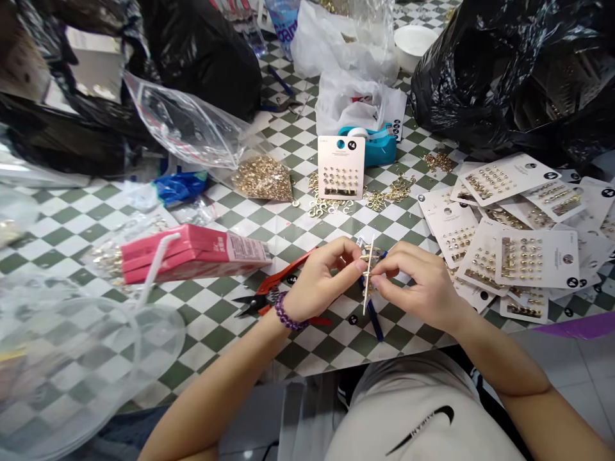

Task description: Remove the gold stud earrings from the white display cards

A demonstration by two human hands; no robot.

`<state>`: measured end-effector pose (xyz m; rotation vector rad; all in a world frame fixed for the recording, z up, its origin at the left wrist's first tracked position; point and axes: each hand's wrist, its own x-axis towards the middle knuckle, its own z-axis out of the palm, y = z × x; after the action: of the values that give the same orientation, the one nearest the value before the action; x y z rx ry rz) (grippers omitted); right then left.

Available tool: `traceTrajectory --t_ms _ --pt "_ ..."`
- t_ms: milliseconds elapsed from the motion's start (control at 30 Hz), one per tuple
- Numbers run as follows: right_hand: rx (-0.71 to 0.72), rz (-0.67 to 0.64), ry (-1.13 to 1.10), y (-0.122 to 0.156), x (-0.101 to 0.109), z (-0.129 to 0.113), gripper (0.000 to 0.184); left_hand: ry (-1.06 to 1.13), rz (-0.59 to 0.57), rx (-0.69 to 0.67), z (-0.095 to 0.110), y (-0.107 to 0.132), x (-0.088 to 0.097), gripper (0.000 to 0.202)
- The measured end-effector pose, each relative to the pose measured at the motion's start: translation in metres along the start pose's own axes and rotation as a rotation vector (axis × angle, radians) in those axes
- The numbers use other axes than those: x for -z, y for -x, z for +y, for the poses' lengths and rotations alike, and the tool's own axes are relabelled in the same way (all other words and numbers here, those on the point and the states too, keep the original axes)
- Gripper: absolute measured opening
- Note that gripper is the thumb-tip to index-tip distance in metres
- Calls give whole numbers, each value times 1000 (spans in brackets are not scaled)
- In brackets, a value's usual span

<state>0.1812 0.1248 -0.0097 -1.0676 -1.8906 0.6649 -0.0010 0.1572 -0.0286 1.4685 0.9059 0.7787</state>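
My left hand (334, 275) grips an earring card (368, 282), held nearly edge-on above the table's front. Small gold pieces stick out from the card's left face. On the other face, my right hand (417, 282) has thumb and fingers pinched close against the card; whatever they hold is too small to make out. Beneath my hands lie red-handled pliers (269, 288) and a dark blue tool handle (375, 320). Another earring card (341, 168) stands upright against a teal tape dispenser (382, 146), with loose gold rings (331, 206) around its foot.
Filled earring cards (538, 259) are heaped at the right. A bag of gold bits (263, 178), a red drink carton (195, 253) with a straw and a clear plastic lid (158, 339) occupy the left. Black plastic bags (202, 57) stand at both back corners.
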Motion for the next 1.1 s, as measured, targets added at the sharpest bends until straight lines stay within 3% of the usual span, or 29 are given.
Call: traceTrajectory --t_ms 67,167,300,467,567,667,767,933,1100 --pt "1 -5 9 -1 0 -1 4 52 -35 -11 -2 0 1 28" --pt "-4 3 23 -2 1 -2 6 1 -3 -182 -3 0 1 21" --pt "4 12 20 -2 2 -2 5 -204 23 -454 -3 -2 1 11" --pt "53 -18 33 -1 1 0 4 -529 56 -656 0 -1 4 7" --pt "57 -24 30 -2 -1 1 5 -683 84 -723 3 1 7 4" --pt "54 -43 85 -3 3 -1 7 -697 94 -698 6 1 9 5" --pt "49 -115 203 -5 19 -7 15 -690 94 -673 9 0 9 4" --pt "46 -227 548 -30 67 1 20 -685 75 -697 11 -1 7 3" --pt "-291 -394 877 -81 97 52 20 -684 90 -733 11 0 2 5"
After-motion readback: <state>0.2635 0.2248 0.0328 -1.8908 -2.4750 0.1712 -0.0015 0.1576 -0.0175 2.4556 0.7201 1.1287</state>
